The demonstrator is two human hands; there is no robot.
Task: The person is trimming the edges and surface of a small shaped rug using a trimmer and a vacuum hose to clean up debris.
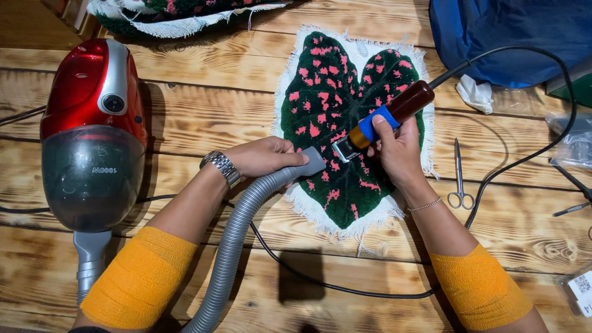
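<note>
A leaf-shaped tufted rug (345, 92), dark green with pink spots and a white fringe, lies on the wooden table (216, 98). My left hand (262, 157) grips the grey vacuum hose (237, 234) near its nozzle, which rests on the rug's left side. My right hand (398, 151) holds a corded electric trimmer (385, 117) with a brown body and blue band. The trimmer's blade end touches the rug right beside the nozzle. Both forearms wear orange wraps, and a metal watch sits on my left wrist.
A red and grey canister vacuum (92, 129) stands at the left. Small scissors (459, 176) lie right of the rug. A black cord (530, 154) loops across the table. A blue bag (512, 34) sits at the top right, another tufted piece (179, 15) at the top.
</note>
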